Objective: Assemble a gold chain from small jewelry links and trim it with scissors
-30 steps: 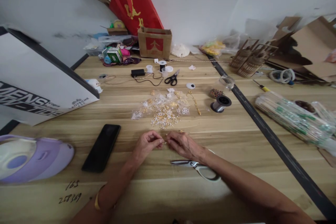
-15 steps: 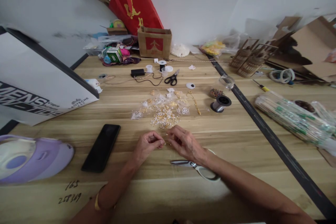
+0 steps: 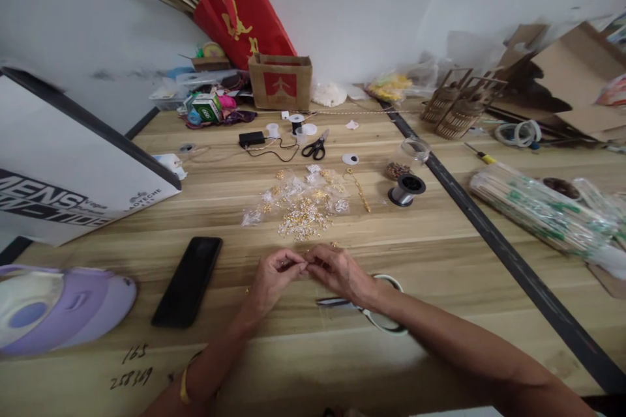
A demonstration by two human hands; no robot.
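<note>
Gold and silver jewellery findings [image 3: 304,218] lie loose on the worktop [image 3: 274,365], just far of your left hand [image 3: 271,278] and right hand [image 3: 343,273], about equally near; both pinch closed, contents too small to identify.

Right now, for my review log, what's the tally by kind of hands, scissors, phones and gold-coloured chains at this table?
Hands: 2, left hand and right hand
Scissors: 2, white-handled pair and black-handled pair
Phones: 1, black phone
Gold-coloured chains: 1
Total: 6
</note>
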